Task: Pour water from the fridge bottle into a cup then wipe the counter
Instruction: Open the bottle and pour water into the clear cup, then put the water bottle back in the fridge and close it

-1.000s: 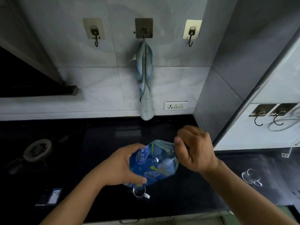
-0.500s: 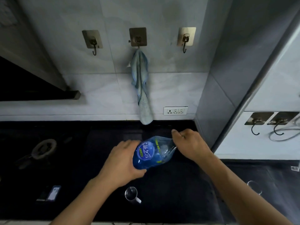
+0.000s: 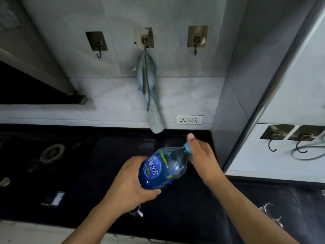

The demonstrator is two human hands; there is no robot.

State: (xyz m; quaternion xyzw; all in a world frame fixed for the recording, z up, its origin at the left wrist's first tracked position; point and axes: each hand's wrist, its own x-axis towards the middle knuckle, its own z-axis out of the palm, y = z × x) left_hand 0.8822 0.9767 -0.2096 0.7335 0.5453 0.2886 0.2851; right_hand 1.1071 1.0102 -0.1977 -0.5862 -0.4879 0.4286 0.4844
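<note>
A blue plastic water bottle (image 3: 163, 169) lies tilted in the air over the black counter (image 3: 184, 208), its neck pointing up and right. My left hand (image 3: 131, 185) grips its lower body. My right hand (image 3: 202, 155) is at the light-blue cap (image 3: 186, 148), fingers wrapped around it. A small metal cup (image 3: 138, 212) stands on the counter, mostly hidden under my left hand. A blue-grey cloth (image 3: 149, 92) hangs from the middle wall hook.
A stove burner (image 3: 52, 153) sits at the left of the counter, a small card-like object (image 3: 54, 199) nearer the front. A wall socket (image 3: 189, 119) is behind. A grey partition (image 3: 233, 103) stands at right, with a glass cup (image 3: 270, 213) beyond it.
The bottle has turned so its neck points up and right, and my right hand has slid up to the cap. The view has shifted downward and closer.
</note>
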